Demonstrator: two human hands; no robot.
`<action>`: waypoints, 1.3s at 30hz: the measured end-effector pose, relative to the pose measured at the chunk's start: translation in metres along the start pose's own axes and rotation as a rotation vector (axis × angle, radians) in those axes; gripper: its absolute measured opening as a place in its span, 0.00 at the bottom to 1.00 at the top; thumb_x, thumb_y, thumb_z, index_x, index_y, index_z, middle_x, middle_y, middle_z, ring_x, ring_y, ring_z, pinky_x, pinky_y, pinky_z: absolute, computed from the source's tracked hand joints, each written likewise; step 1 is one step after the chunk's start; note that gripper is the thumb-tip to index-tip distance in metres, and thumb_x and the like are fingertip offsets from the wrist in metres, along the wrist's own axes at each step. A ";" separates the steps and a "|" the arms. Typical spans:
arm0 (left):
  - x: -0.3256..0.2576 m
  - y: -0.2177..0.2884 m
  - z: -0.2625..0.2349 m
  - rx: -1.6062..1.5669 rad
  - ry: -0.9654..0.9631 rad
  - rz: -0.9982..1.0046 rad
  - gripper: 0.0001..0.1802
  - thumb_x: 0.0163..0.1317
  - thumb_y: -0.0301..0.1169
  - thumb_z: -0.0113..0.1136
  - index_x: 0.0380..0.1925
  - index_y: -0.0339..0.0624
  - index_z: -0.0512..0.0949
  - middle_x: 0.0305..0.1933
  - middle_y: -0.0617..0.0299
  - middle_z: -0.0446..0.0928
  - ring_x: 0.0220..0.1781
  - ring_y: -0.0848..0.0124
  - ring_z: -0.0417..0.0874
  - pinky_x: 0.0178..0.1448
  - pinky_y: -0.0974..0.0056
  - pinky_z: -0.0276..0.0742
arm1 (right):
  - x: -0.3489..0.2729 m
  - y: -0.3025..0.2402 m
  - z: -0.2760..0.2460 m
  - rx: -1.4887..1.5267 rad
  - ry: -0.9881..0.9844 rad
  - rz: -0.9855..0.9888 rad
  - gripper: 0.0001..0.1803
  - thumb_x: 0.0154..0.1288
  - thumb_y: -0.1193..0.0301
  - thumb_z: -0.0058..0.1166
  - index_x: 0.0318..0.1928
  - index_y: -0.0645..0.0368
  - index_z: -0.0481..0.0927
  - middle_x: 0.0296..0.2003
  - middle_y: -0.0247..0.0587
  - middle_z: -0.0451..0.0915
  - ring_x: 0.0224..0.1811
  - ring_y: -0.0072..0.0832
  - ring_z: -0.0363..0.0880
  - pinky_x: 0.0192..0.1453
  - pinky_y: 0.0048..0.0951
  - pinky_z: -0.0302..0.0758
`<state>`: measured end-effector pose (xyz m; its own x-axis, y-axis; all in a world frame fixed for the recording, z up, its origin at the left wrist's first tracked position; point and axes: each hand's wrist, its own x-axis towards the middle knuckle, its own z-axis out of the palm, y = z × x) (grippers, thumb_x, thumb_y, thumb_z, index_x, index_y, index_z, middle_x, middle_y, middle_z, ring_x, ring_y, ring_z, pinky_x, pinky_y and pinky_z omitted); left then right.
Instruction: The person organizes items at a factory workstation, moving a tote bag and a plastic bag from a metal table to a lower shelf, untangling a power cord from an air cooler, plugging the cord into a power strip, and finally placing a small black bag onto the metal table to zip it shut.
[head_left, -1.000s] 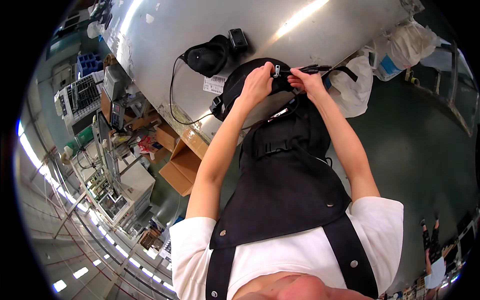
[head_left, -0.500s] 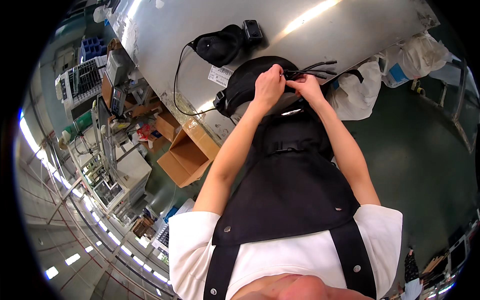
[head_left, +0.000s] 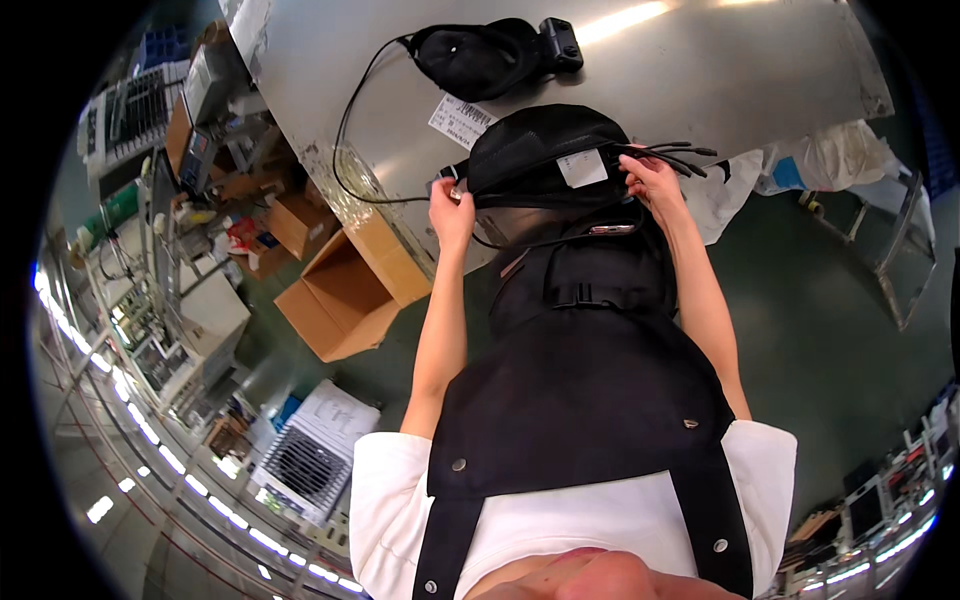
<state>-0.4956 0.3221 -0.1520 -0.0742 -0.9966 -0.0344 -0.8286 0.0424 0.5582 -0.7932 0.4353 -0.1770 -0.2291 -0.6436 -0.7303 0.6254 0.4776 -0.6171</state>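
Note:
A black fabric pouch (head_left: 540,140), like a waist bag, lies at the near edge of the metal table with a white tag (head_left: 582,168) on its front. My left hand (head_left: 452,212) is closed in a pinch at the pouch's left end, by its strap and a small shiny piece. At the opposite end, the fingers of my right hand (head_left: 655,185) are curled against the pouch's corner. Just above those fingers, a bundle of black cables (head_left: 685,152) sticks out to the right. What exactly the right fingertips pinch is hidden.
On the metal table (head_left: 700,80), a black cap (head_left: 470,62) lies beyond the pouch with a small black device (head_left: 561,45) beside it; a thin cable loops leftward from the cap. A printed paper label (head_left: 460,120) lies nearby. An open cardboard box (head_left: 340,300) stands at lower left, plastic bags (head_left: 840,155) at right.
My hands have moved apart from the cables: the left to the pouch's left end, the right to its right end. The pouch's front and white tag have come into sight.

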 end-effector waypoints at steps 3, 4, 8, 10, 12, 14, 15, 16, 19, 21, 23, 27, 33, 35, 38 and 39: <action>0.003 0.057 -0.003 0.048 0.077 0.412 0.08 0.44 0.22 0.56 0.29 0.37 0.74 0.28 0.56 0.77 0.32 0.60 0.77 0.38 0.61 0.72 | -0.011 -0.007 0.011 -0.122 0.083 -0.180 0.11 0.52 0.69 0.62 0.35 0.60 0.77 0.29 0.31 0.76 0.25 0.17 0.71 0.30 0.19 0.70; 0.000 0.065 -0.002 -0.043 -0.087 0.449 0.08 0.44 0.22 0.56 0.28 0.37 0.75 0.31 0.56 0.77 0.35 0.59 0.76 0.40 0.61 0.72 | -0.016 -0.012 0.019 -0.158 0.092 -0.292 0.11 0.51 0.69 0.62 0.33 0.61 0.78 0.28 0.31 0.77 0.25 0.17 0.72 0.31 0.19 0.70; -0.017 0.071 0.035 -0.050 -0.286 0.741 0.11 0.43 0.21 0.54 0.31 0.36 0.77 0.38 0.54 0.75 0.40 0.61 0.75 0.44 0.62 0.71 | -0.021 -0.010 0.022 -0.201 -0.039 -0.352 0.09 0.53 0.72 0.60 0.35 0.62 0.78 0.30 0.29 0.77 0.34 0.13 0.70 0.38 0.17 0.66; -0.020 0.077 0.036 0.019 -0.293 0.649 0.17 0.43 0.22 0.54 0.38 0.36 0.74 0.45 0.52 0.72 0.46 0.58 0.72 0.50 0.60 0.67 | -0.034 -0.015 0.027 -0.231 0.046 -0.226 0.10 0.54 0.71 0.60 0.34 0.62 0.75 0.26 0.28 0.74 0.29 0.14 0.68 0.34 0.17 0.65; -0.020 0.086 0.036 0.053 -0.301 0.533 0.21 0.44 0.21 0.54 0.43 0.35 0.71 0.49 0.50 0.69 0.51 0.56 0.69 0.53 0.56 0.65 | -0.031 -0.009 0.028 -0.326 0.107 -0.318 0.11 0.54 0.70 0.60 0.33 0.61 0.73 0.27 0.29 0.73 0.30 0.15 0.70 0.36 0.17 0.68; -0.018 0.083 0.043 0.173 -0.301 0.465 0.29 0.45 0.26 0.54 0.51 0.32 0.66 0.54 0.44 0.65 0.57 0.51 0.64 0.59 0.50 0.59 | -0.034 -0.002 0.039 -0.390 0.212 -0.322 0.11 0.54 0.69 0.60 0.32 0.60 0.73 0.26 0.28 0.72 0.29 0.14 0.68 0.35 0.17 0.66; -0.017 0.083 0.047 0.240 -0.197 0.481 0.30 0.45 0.27 0.54 0.52 0.31 0.64 0.54 0.43 0.65 0.58 0.50 0.64 0.61 0.50 0.57 | -0.035 0.001 0.044 -0.421 0.265 -0.325 0.11 0.54 0.69 0.60 0.32 0.60 0.73 0.25 0.27 0.72 0.28 0.13 0.68 0.34 0.16 0.65; -0.017 0.081 0.053 0.309 -0.099 0.497 0.32 0.45 0.28 0.54 0.54 0.31 0.63 0.54 0.42 0.65 0.59 0.50 0.63 0.62 0.49 0.56 | -0.036 0.002 0.048 -0.368 0.263 -0.349 0.11 0.54 0.69 0.60 0.31 0.61 0.72 0.24 0.27 0.72 0.27 0.13 0.67 0.33 0.17 0.65; -0.003 0.069 0.059 0.280 -0.258 0.400 0.36 0.45 0.29 0.54 0.58 0.30 0.59 0.57 0.40 0.62 0.61 0.49 0.61 0.65 0.48 0.53 | -0.038 -0.001 0.059 -0.259 0.256 -0.399 0.12 0.55 0.69 0.60 0.28 0.62 0.71 0.22 0.27 0.71 0.26 0.13 0.66 0.30 0.18 0.64; 0.005 0.064 0.060 0.301 -0.308 0.438 0.36 0.46 0.30 0.56 0.58 0.31 0.59 0.57 0.42 0.63 0.60 0.49 0.62 0.64 0.48 0.53 | -0.036 0.002 0.055 -0.275 0.247 -0.380 0.12 0.55 0.69 0.60 0.27 0.62 0.71 0.22 0.27 0.72 0.26 0.13 0.66 0.29 0.18 0.64; 0.005 0.058 0.060 0.321 -0.251 0.515 0.37 0.46 0.32 0.58 0.58 0.33 0.59 0.56 0.43 0.64 0.60 0.49 0.62 0.65 0.49 0.53 | -0.040 -0.002 0.053 -0.408 0.225 -0.376 0.11 0.56 0.69 0.59 0.27 0.63 0.71 0.22 0.28 0.72 0.25 0.12 0.65 0.29 0.19 0.63; 0.008 0.066 0.056 0.336 -0.274 0.551 0.37 0.47 0.35 0.59 0.59 0.37 0.60 0.55 0.45 0.66 0.57 0.51 0.66 0.61 0.50 0.61 | -0.063 -0.003 0.058 -0.642 0.184 -0.652 0.08 0.55 0.74 0.56 0.26 0.64 0.71 0.22 0.37 0.73 0.26 0.24 0.70 0.31 0.26 0.66; 0.028 0.096 0.043 0.558 -0.748 0.149 0.36 0.49 0.45 0.56 0.57 0.39 0.62 0.49 0.46 0.73 0.45 0.53 0.77 0.43 0.54 0.76 | -0.086 -0.029 0.067 -0.859 0.044 -1.065 0.08 0.48 0.81 0.58 0.23 0.62 0.70 0.26 0.43 0.75 0.29 0.40 0.72 0.35 0.33 0.70; 0.031 0.093 0.041 0.517 -0.708 0.182 0.34 0.48 0.49 0.56 0.51 0.38 0.68 0.43 0.46 0.76 0.42 0.52 0.79 0.42 0.55 0.76 | -0.092 -0.035 0.066 -0.815 0.125 -1.003 0.08 0.48 0.81 0.57 0.23 0.63 0.70 0.26 0.43 0.75 0.30 0.40 0.72 0.35 0.33 0.69; 0.035 0.103 0.037 0.523 -0.711 0.157 0.31 0.47 0.54 0.56 0.40 0.36 0.75 0.35 0.45 0.78 0.37 0.51 0.80 0.40 0.55 0.76 | -0.103 -0.046 0.056 -0.861 0.171 -0.974 0.08 0.56 0.76 0.56 0.27 0.63 0.70 0.30 0.43 0.74 0.33 0.36 0.73 0.38 0.30 0.69; 0.036 0.106 0.036 0.537 -0.722 0.137 0.31 0.47 0.55 0.55 0.36 0.35 0.77 0.33 0.45 0.79 0.35 0.51 0.80 0.39 0.55 0.76 | -0.106 -0.050 0.054 -0.859 0.188 -0.965 0.08 0.56 0.75 0.56 0.27 0.63 0.70 0.30 0.43 0.74 0.33 0.36 0.73 0.39 0.30 0.69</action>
<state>-0.6067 0.2934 -0.1240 -0.3704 -0.7022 -0.6080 -0.9207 0.3641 0.1404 -0.7595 0.4476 -0.0527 -0.4588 -0.8800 0.1229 -0.5059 0.1450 -0.8503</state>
